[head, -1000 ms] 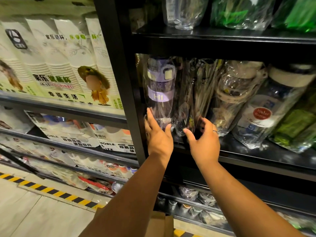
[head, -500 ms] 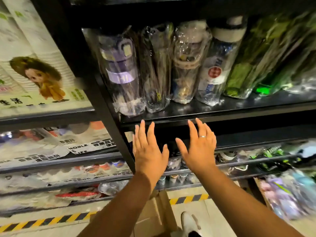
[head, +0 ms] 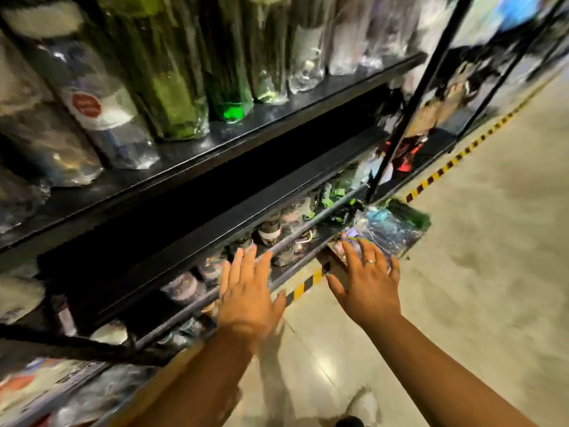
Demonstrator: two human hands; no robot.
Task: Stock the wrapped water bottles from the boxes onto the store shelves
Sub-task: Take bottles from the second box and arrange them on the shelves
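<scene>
The left hand (head: 246,291) and right hand (head: 366,282) have dropped from the black metal shelf (head: 292,114), grips released and empty; more clear-wrapped bottles (head: 391,229) lie at one o'clock.

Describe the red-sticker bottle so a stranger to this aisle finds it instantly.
Start at the black shelf carrying the row of wrapped bottles. Look just left of the green bottles. That clear bottle alone bears a white label with a round red sticker.
</scene>
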